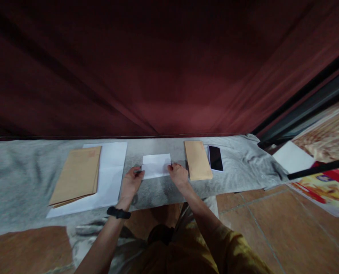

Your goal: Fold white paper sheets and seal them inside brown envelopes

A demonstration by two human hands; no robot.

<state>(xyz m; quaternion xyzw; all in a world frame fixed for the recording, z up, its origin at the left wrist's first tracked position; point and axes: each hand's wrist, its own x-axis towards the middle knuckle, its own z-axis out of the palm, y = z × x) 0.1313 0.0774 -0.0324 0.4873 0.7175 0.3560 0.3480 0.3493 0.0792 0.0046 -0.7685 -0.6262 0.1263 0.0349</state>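
A folded white sheet of paper [156, 166] lies on the grey cloth [21, 171] in the middle. My left hand [131, 183] pinches its left edge, fingers closed on the paper. My right hand [179, 175] grips the right edge the same way. A black band [118, 212] sits on my left wrist.
A stack of brown envelopes [76, 176] rests on white sheets [112, 167] at the left. A single brown envelope [198, 160] and a black phone [215, 158] lie to the right. A dark red curtain [158, 68] hangs behind. The tiled floor [272, 220] carries more paper [293, 156] at the right.
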